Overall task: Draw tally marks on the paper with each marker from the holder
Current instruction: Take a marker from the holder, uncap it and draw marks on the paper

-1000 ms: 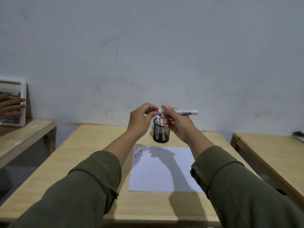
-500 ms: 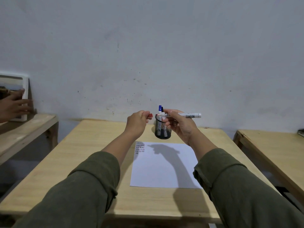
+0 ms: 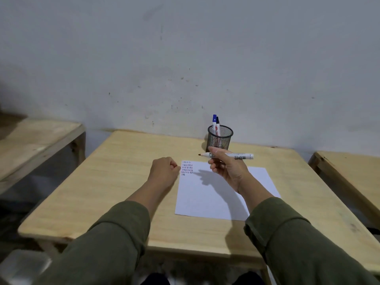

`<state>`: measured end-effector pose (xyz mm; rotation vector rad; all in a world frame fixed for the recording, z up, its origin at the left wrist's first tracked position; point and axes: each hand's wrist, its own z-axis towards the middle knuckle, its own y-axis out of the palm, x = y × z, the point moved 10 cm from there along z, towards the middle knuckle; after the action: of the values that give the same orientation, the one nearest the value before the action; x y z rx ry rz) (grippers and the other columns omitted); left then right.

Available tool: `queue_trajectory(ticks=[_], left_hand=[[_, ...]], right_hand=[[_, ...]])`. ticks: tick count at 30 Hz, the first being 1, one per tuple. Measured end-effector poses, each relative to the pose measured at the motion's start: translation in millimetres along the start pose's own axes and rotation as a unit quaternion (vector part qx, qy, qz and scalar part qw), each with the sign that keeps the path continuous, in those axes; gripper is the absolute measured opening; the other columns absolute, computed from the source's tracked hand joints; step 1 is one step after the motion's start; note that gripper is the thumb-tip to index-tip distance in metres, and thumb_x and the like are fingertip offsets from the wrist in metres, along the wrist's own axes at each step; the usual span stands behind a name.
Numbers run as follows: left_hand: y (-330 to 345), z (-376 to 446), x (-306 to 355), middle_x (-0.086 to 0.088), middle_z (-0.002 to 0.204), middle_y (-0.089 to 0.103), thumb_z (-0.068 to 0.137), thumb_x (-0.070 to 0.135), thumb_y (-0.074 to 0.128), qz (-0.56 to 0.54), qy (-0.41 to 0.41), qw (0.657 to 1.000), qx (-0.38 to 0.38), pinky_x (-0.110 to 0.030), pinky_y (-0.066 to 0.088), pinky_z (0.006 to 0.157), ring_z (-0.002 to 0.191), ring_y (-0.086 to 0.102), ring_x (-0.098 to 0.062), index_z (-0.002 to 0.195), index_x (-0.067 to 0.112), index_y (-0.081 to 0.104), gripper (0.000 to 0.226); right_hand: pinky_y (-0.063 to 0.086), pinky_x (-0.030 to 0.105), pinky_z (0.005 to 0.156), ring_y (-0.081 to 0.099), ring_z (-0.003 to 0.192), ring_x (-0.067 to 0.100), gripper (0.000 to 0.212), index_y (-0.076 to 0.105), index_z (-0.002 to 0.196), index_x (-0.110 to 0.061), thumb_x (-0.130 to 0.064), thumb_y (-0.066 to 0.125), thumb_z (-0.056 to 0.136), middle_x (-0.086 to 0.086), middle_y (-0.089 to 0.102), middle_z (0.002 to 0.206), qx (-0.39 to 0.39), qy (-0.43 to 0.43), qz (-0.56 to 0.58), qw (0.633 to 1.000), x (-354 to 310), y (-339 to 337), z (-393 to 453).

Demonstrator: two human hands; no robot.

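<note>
Now my right hand point(image 3: 227, 169) pinches the light, rigid marker point(image 3: 230, 155) mid-barrel, uncapped, while my left hand point(image 3: 164, 171) stays fisted.

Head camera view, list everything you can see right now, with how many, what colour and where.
Desk: one, light wood, centre.
Paper: one white sheet, on the desk, rows of tally marks in its far left corner.
Holder: one, black mesh, far edge of the desk by the wall.
Markers in holder: two, white barrels, one blue cap, one dark cap.
Uncapped marker: one, white, tip pointing left, held above the paper.
Side desks: two, light wood, left and right.
Wall: grey-white, behind.
Left hand: closed fist near the tally marks.
Right hand: fingers grip the marker.
Sleeves: two, olive green.
</note>
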<state>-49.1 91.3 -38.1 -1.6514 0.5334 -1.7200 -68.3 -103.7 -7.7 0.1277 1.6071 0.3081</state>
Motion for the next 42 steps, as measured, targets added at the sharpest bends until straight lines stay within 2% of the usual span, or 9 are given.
queue_trajectory(ticks=[6,10,14,20,22,24,26,33,42], left_hand=[[14,-2,-17,-0.009,0.094,0.07,0.084,0.028,0.062,0.012,0.013,1.0,-0.015,-0.024,0.038,0.079,0.098,0.06,-0.025,0.098,0.01,0.068,0.023],[16,-5,-24,0.0,0.098,0.061,0.074,0.049,0.066,0.05,0.03,0.998,0.007,-0.032,0.036,0.087,0.106,0.05,-0.024,0.092,0.02,0.062,0.034],[17,-10,-24,0.005,0.106,0.06,0.068,0.058,0.064,0.08,0.028,0.996,0.012,-0.038,0.031,0.096,0.115,0.043,-0.02,0.083,0.028,0.049,0.037],[19,-6,-24,0.007,0.09,0.052,0.069,0.057,0.064,0.077,0.054,0.995,0.012,-0.041,0.031,0.105,0.112,0.05,-0.021,0.078,0.023,0.05,0.037],[21,-4,-26,0.004,0.097,0.056,0.069,0.058,0.064,0.08,0.056,0.995,0.006,-0.042,0.028,0.108,0.119,0.048,-0.021,0.079,0.023,0.053,0.038],[25,-2,-29,-0.002,0.121,0.059,0.07,0.059,0.064,0.082,0.051,0.995,-0.002,-0.041,0.022,0.113,0.131,0.04,-0.017,0.086,0.023,0.058,0.04],[27,0,-31,-0.003,0.133,0.054,0.071,0.059,0.063,0.084,0.049,0.995,-0.007,-0.04,0.018,0.115,0.136,0.035,-0.015,0.094,0.021,0.062,0.045],[26,-1,-30,-0.004,0.137,0.051,0.071,0.059,0.063,0.087,0.051,0.995,-0.004,-0.039,0.019,0.114,0.136,0.034,-0.016,0.096,0.02,0.063,0.046],[26,0,-30,-0.003,0.137,0.052,0.071,0.059,0.063,0.092,0.053,0.994,-0.005,-0.04,0.019,0.114,0.137,0.033,-0.015,0.098,0.019,0.064,0.048]], right_hand=[[0.05,0.017,0.053,0.054,0.05,0.011,0.016,0.065,0.104,-0.006,-0.006,0.057,0.09,0.011,0.059,0.068,0.014,0.021,-0.028,0.999,32,1,6],[0.051,0.019,0.057,0.056,0.055,0.014,0.011,0.069,0.094,-0.006,-0.003,0.062,0.086,0.01,0.061,0.068,0.045,0.025,-0.053,0.997,46,-2,14],[0.048,0.018,0.057,0.054,0.06,0.012,0.009,0.071,0.089,-0.005,-0.003,0.067,0.082,0.006,0.059,0.066,0.078,0.01,-0.087,0.993,52,-1,22],[0.045,0.012,0.053,0.052,0.057,0.009,0.002,0.069,0.081,-0.008,-0.007,0.067,0.082,0.003,0.059,0.064,0.097,-0.022,-0.129,0.987,56,2,27],[0.044,0.011,0.053,0.054,0.058,0.007,0.004,0.07,0.082,-0.009,-0.007,0.066,0.081,0.001,0.061,0.064,0.095,-0.022,-0.151,0.984,59,0,28],[0.044,0.011,0.054,0.055,0.057,0.005,0.007,0.072,0.082,-0.009,-0.007,0.066,0.08,-0.002,0.062,0.063,0.09,-0.022,-0.171,0.981,60,-1,29],[0.045,0.011,0.055,0.055,0.058,0.003,0.009,0.073,0.084,-0.008,-0.007,0.066,0.08,-0.003,0.062,0.064,0.087,-0.021,-0.179,0.98,61,-1,29],[0.044,0.008,0.056,0.058,0.064,0.003,0.012,0.073,0.09,-0.009,-0.011,0.068,0.08,-0.004,0.065,0.071,0.079,-0.019,-0.209,0.974,62,0,31],[0.045,0.018,0.07,0.06,0.076,0.008,0.009,0.075,0.083,-0.016,-0.016,0.068,0.078,-0.003,0.067,0.077,0.073,-0.016,-0.234,0.969,66,-1,34]])
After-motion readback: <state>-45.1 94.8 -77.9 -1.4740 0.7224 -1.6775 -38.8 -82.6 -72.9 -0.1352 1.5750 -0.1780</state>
